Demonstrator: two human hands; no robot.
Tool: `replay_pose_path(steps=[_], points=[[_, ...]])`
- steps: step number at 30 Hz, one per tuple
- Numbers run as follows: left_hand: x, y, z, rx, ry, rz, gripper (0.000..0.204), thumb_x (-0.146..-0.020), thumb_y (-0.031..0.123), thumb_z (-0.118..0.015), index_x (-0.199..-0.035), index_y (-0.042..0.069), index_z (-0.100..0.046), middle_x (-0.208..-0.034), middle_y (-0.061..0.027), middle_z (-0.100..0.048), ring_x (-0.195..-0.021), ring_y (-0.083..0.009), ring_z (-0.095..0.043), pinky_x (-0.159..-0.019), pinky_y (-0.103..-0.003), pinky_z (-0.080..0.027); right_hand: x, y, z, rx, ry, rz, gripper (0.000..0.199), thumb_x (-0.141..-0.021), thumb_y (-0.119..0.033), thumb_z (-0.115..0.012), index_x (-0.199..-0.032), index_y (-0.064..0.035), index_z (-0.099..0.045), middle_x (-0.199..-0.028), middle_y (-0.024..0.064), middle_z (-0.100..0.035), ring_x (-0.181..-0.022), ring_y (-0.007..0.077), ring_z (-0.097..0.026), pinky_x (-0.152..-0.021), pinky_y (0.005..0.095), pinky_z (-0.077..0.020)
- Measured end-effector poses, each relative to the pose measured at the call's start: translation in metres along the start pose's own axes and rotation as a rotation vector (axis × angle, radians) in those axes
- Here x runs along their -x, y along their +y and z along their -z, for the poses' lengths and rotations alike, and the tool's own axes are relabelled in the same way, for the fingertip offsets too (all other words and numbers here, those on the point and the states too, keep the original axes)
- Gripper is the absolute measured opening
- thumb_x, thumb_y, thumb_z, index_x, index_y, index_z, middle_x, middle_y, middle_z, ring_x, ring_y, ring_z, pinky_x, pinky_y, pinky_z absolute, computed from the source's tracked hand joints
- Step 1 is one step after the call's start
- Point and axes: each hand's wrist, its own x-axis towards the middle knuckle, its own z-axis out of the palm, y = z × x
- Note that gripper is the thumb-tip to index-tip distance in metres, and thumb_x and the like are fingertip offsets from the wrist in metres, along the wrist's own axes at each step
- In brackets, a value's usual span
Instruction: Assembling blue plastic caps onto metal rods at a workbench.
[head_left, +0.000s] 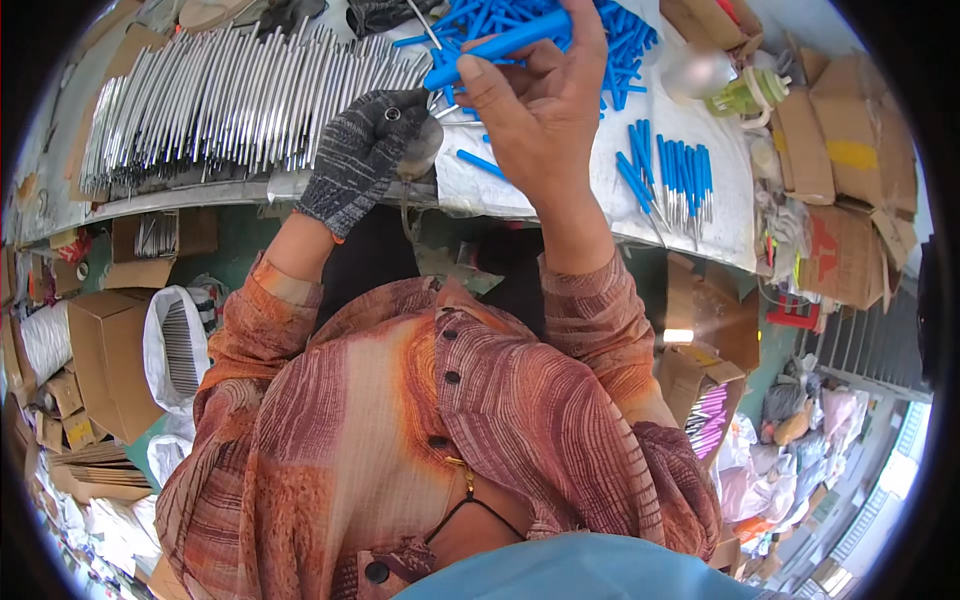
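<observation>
My left hand (358, 160), in a dark grey knitted glove, is closed near the table's front edge. Shiny metal (440, 106) shows at its fingertips, apparently the end of a thin rod; the rest is hidden in the glove. A small metal ring shape (393, 114) shows on the glove. Raised just right of it, my bare right hand (550, 125) grips a long blue handle (505, 46) between thumb and fingers. The handle's left end hangs above the left fingertips; whether they touch is unclear. Behind the right hand lies a heap of blue handles (625, 50).
A long row of metal rods (250, 100) covers the table's left side. Blue-handled rods (685, 180) lie in groups on the white cloth (725, 215) at right, near a green bottle (745, 95). Cardboard boxes (115, 360) and a white sack (175, 345) stand below.
</observation>
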Motion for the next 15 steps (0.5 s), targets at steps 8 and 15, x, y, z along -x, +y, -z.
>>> replay_pose_path(steps=[8,15], points=[[-0.004,-0.006,0.01,0.058,-0.109,-0.012,0.025,-0.088,0.01,-0.056,-0.111,0.001,-0.058,-0.098,-0.0079,-0.063,-0.09,-0.0132,-0.059,-0.079,-0.027,-0.047,-0.038,-0.013,0.008,0.19,-0.523,0.298,0.04,-0.083,0.0,-0.057,-0.121,-0.0025,-0.044,-0.088,0.0096,-0.054,-0.069,0.0131,-0.055,-0.059,0.0244,-0.045],[-0.002,0.004,0.035,0.205,-0.026,0.269,0.035,-0.091,0.029,-0.052,-0.113,0.002,-0.057,-0.073,0.0011,-0.056,-0.067,-0.0073,-0.049,-0.061,-0.023,-0.04,0.002,0.023,-0.023,0.161,-0.235,-0.072,0.02,-0.095,-0.017,-0.039,-0.088,-0.0025,-0.052,-0.074,0.0045,-0.058,-0.069,0.0131,-0.056,-0.066,0.0273,-0.0457]])
